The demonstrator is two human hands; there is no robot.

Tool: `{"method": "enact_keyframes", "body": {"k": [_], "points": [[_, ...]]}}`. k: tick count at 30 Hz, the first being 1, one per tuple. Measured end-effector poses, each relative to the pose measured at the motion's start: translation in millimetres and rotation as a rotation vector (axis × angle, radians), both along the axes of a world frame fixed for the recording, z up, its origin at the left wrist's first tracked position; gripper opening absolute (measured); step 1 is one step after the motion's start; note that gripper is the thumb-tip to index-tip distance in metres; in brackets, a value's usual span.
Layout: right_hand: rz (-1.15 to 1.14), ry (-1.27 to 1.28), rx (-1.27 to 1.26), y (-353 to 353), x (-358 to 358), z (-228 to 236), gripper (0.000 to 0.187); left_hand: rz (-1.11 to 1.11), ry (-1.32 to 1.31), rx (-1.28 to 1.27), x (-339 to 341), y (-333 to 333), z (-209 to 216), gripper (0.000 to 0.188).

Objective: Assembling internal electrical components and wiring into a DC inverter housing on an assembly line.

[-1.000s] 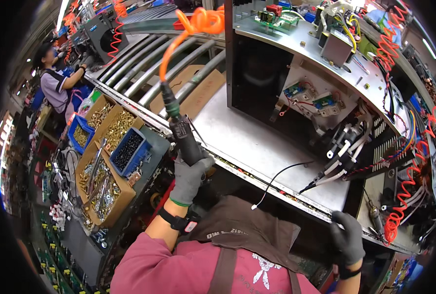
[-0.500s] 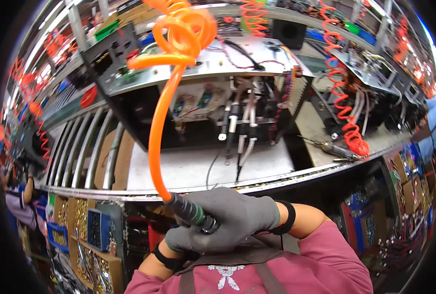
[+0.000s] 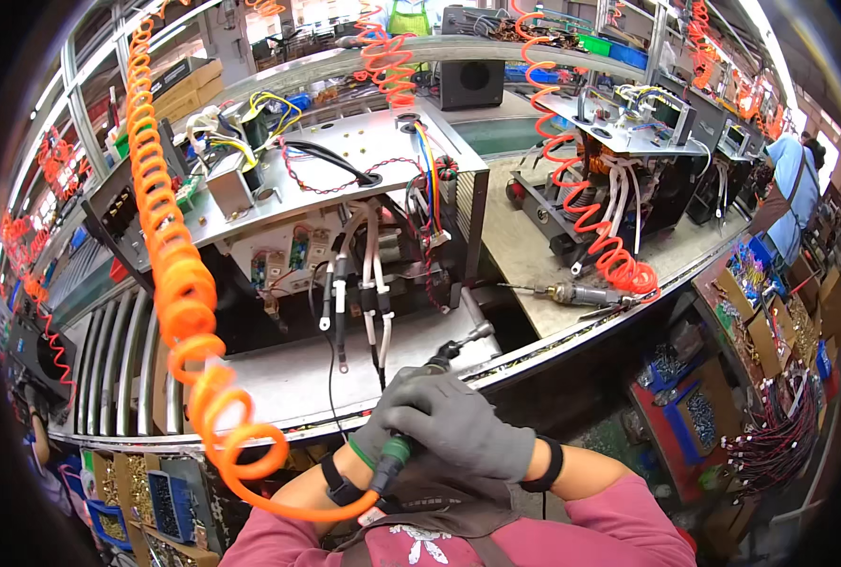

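Two gloved hands meet at lower centre of the head view, both wrapped around a pneumatic screwdriver (image 3: 418, 402). Right hand (image 3: 463, 425), in a grey knit glove, lies on top with its fingers curled closed over the tool's body; left hand (image 3: 382, 439) sits partly hidden beneath it, closed around the lower end of the same tool, where a green collar shows. Only the metal tip of the tool stands clear, pointing up and right toward the front edge of the workbench (image 3: 278, 378), just below the open chassis.

Orange coiled air hose (image 3: 179, 283) runs from the tool's lower end, loops low at lower left, then climbs the left side of the frame to the upper left corner. Open metal chassis (image 3: 345, 161) fills the upper centre, its top plate carrying coloured wires; white and black cable leads (image 3: 368, 293) hang from its front face, their ends just above the hands.

Second screwdriver (image 3: 572, 295) lies flat on the bench at right of centre, well apart from the hands, with a red coiled hose (image 3: 581, 208) dropping to it. Another chassis (image 3: 628, 151) stands at upper right. Parts bins (image 3: 146, 491) holding small hardware sit below the bench at lower left. Another person in a blue shirt (image 3: 794, 189) stands at the far right edge
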State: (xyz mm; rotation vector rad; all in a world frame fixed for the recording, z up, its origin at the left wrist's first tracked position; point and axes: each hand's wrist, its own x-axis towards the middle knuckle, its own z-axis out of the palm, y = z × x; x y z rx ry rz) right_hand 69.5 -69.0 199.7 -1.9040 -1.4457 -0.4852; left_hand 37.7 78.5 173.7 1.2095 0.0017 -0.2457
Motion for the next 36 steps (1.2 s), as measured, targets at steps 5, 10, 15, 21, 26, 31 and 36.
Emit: {"method": "enact_keyframes", "body": {"k": [5, 10, 15, 21, 26, 31, 36], "points": [[-0.242, 0.372, 0.223, -61.9, 55.2, -8.5, 0.041, 0.131, 0.442, -0.394, 25.8, 9.4, -40.8, 0.033], [-0.648, 0.230, 0.296, -51.7, 154.3, -60.5, 0.048, 0.352, 0.363, -0.200, 42.8, -5.6, -34.6, 0.027], [-0.620, 0.465, 0.244, -12.1, 195.7, -72.7, 0.075, 0.456, 0.481, -0.231, 65.1, -13.9, -40.1, 0.029], [-0.549, 0.640, 0.382, 9.3, 217.1, -101.8, 0.063, 0.465, 0.363, -0.222, 71.3, -0.3, -66.4, 0.030], [-0.502, 0.582, 0.378, 10.3, 224.2, -101.7, 0.063, 0.353, 0.336, -0.233, 77.0, -4.9, -57.0, 0.029], [-0.451, 0.601, 0.337, 8.6, 209.6, -72.1, 0.061, 0.286, 0.433, -0.222, 86.2, 7.1, -58.0, 0.026], [-0.478, 0.769, 0.330, 6.6, 212.6, -84.6, 0.061, 0.156, 0.414, -0.163, 89.1, 19.6, -39.5, 0.024]]}}
